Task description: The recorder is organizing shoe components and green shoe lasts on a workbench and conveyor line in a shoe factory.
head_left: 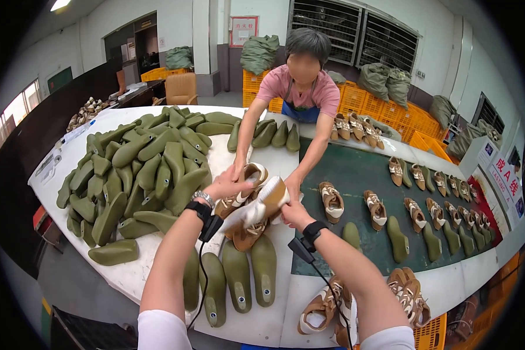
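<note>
Several brown-and-white sneakers crowd together above the table between my hands, and one tilted sneaker (272, 197), its pale sole turned up, is partly smeared by motion. My right hand (297, 214) is closed at the side of this sneaker. My left hand (224, 185) stretches its fingers out flat over another brown sneaker (230, 204), touching or nearly touching it. Across the table a co-worker's two hands reach into the same cluster, one beside my left fingers, the other just beyond my right hand. Olive-green shoe lasts (237, 274) lie in a row below the sneakers.
A big heap of green lasts (140, 169) covers the white table's left side. On the right, a dark green conveyor belt (350, 256) carries rows of sneakers and lasts. More sneakers (321, 309) lie by my right forearm. Thin cables hang from both wrists. Orange crates (402, 119) stand behind.
</note>
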Demonstrator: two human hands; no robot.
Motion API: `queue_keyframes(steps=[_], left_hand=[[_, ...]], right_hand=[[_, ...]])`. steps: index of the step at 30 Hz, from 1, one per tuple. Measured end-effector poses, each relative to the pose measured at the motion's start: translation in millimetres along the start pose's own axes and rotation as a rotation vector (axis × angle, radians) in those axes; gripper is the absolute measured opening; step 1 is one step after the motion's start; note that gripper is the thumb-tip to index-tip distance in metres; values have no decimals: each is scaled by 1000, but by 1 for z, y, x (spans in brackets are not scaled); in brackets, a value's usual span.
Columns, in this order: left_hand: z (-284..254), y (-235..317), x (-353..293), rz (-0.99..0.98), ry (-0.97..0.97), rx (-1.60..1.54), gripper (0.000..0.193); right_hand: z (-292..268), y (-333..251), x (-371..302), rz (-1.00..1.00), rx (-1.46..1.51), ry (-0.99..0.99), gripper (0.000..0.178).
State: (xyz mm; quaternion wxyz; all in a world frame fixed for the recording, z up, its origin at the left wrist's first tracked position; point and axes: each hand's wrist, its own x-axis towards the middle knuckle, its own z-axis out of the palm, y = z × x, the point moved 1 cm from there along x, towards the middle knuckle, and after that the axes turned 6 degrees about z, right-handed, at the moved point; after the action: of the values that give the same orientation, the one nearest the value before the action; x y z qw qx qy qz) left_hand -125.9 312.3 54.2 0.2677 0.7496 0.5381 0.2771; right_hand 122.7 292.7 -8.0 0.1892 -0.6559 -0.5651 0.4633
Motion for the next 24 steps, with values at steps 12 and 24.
queue_keyframes(steps=[12,24], left_hand=[[30,-73,-24,-120,-6,34,111],[47,-86,-30,-76,-20,83,117]], right_hand=[[28,27,-13,102,773,-256,51],[28,43,-26,49,940,-522,83]])
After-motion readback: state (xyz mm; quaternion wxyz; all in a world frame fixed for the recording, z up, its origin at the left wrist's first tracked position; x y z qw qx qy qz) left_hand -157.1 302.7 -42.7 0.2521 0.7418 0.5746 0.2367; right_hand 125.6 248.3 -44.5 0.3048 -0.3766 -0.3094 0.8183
